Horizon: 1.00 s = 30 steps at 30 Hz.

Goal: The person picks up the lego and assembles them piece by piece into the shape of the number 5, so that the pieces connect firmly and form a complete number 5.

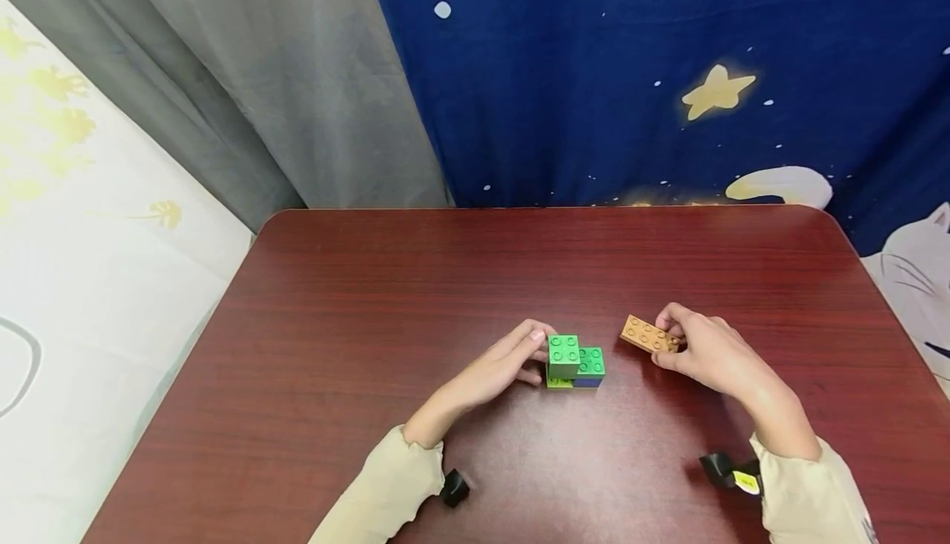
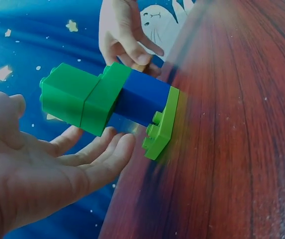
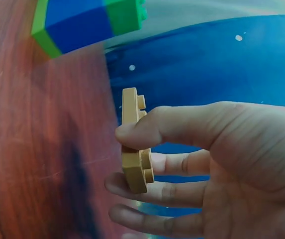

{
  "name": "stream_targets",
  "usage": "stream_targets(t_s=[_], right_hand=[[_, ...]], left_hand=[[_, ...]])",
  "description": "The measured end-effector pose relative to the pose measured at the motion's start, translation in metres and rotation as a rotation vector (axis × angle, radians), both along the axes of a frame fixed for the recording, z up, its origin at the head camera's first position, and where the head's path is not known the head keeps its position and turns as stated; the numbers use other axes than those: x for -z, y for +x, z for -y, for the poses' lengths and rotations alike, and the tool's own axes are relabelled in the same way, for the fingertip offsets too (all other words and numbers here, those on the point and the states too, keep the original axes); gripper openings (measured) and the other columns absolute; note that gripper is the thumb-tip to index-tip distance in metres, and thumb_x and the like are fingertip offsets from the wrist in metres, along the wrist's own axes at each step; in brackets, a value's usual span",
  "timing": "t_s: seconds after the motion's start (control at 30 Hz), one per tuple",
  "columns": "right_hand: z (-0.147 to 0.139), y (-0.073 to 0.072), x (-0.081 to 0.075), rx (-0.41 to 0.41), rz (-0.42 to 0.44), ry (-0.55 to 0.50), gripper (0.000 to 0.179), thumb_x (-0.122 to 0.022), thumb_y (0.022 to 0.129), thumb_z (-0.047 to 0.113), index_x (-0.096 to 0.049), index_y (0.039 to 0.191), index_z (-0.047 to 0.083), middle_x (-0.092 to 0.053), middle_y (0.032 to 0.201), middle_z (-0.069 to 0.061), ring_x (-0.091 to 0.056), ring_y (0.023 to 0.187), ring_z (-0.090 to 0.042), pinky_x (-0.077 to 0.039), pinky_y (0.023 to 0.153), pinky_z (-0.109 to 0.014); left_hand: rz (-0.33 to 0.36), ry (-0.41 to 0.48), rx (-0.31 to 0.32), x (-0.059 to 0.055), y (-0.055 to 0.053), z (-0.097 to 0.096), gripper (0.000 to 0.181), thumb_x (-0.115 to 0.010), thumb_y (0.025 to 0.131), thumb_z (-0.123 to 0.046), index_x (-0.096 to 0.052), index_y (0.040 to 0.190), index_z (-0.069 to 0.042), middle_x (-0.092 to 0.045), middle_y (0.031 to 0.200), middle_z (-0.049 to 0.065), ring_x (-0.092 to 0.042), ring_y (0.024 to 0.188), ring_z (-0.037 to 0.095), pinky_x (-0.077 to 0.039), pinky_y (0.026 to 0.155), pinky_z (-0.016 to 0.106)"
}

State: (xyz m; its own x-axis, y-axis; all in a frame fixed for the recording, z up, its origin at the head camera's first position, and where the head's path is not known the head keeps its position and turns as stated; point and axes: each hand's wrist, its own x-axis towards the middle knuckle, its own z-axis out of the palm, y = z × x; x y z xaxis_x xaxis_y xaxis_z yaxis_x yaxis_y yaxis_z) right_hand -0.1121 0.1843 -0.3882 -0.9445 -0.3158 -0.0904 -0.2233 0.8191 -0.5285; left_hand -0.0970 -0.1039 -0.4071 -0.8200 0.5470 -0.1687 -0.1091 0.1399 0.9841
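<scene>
A small stack of toy building bricks stands on the table. It has a flat lime brick [image 2: 165, 128] at the bottom, a blue brick [image 2: 143, 97] over that, and green bricks [image 1: 564, 360] on top, the upper one jutting out to the left. My left hand [image 1: 503, 365] is beside the stack's left side, its fingers loosely spread and grasping nothing. To the right of the stack, my right hand [image 1: 716, 354] pinches a flat tan brick [image 1: 644, 334] between thumb and fingers. In the right wrist view the tan brick [image 3: 130, 114] shows its studs facing the palm.
The dark red wooden table [image 1: 371, 280] has rounded far corners. Behind it hang a grey curtain [image 1: 297, 74] and a blue curtain [image 1: 579, 74] with stars. Black wrist straps show near both sleeves, the right one carrying a yellow label [image 1: 746, 483].
</scene>
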Motion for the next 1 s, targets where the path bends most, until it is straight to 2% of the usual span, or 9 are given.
stream_targets(t_s=[0.13,0.23,0.37,0.43,0.6,0.77,1.0], right_hand=[[0.004,0.003,-0.008,-0.016,-0.039,-0.015,0.031,-0.074,0.074,0.017,-0.053,0.096,0.011,-0.061,0.086,-0.004,-0.054,0.071,-0.018,-0.039,0.06,-0.034],[0.005,0.004,-0.014,-0.03,-0.065,-0.044,0.029,-0.073,0.076,0.019,-0.053,0.097,0.012,-0.061,0.086,-0.003,-0.051,0.067,-0.016,-0.038,0.059,-0.033],[0.006,0.007,-0.02,-0.044,-0.074,-0.122,0.031,-0.073,0.079,0.024,-0.054,0.1,0.011,-0.061,0.089,-0.004,-0.054,0.069,-0.015,-0.044,0.061,-0.033],[0.006,0.008,-0.022,-0.043,-0.081,-0.161,0.032,-0.073,0.08,0.024,-0.054,0.103,0.011,-0.061,0.09,-0.004,-0.057,0.073,-0.017,-0.048,0.065,-0.035],[0.011,0.011,-0.025,-0.039,-0.171,-0.212,0.033,-0.074,0.08,0.021,-0.055,0.105,0.014,-0.061,0.089,0.001,-0.059,0.076,-0.016,-0.05,0.067,-0.03],[0.022,0.016,-0.027,-0.088,-0.295,-0.265,0.035,-0.075,0.077,0.014,-0.057,0.106,0.016,-0.061,0.09,0.005,-0.058,0.073,-0.01,-0.049,0.065,-0.024],[0.038,0.023,-0.028,-0.14,-0.328,-0.317,0.037,-0.076,0.076,0.014,-0.059,0.109,0.019,-0.06,0.087,0.009,-0.056,0.072,-0.007,-0.047,0.064,-0.021]], left_hand=[[-0.055,0.016,-0.01,-0.001,0.0,0.001,0.032,-0.034,0.102,-0.026,-0.047,0.124,-0.006,-0.054,0.12,0.013,-0.056,0.104,0.023,-0.046,0.085,0.05],[-0.149,0.023,0.006,-0.003,0.0,0.002,0.031,-0.041,0.1,-0.017,-0.045,0.13,-0.007,-0.049,0.128,0.013,-0.054,0.107,0.025,-0.044,0.087,0.05],[-0.282,0.039,0.026,-0.015,0.004,0.002,0.05,-0.054,0.093,-0.007,-0.037,0.141,-0.009,-0.042,0.136,0.012,-0.046,0.119,0.028,-0.042,0.091,0.048],[-0.315,0.051,0.029,-0.023,0.006,0.002,0.06,-0.058,0.09,-0.004,-0.033,0.144,-0.01,-0.042,0.136,0.012,-0.043,0.123,0.028,-0.041,0.093,0.047],[-0.312,0.061,0.037,-0.032,0.01,0.001,0.068,-0.062,0.086,-0.002,-0.03,0.145,-0.011,-0.041,0.136,0.012,-0.041,0.124,0.03,-0.042,0.09,0.051],[-0.284,0.056,0.036,-0.031,0.011,-0.001,0.069,-0.064,0.085,-0.002,-0.031,0.145,-0.013,-0.041,0.136,0.008,-0.044,0.121,0.028,-0.047,0.086,0.042],[-0.283,0.075,0.048,-0.026,0.012,-0.002,0.067,-0.064,0.085,-0.002,-0.033,0.144,-0.012,-0.038,0.139,0.01,-0.044,0.121,0.027,-0.049,0.083,0.038]])
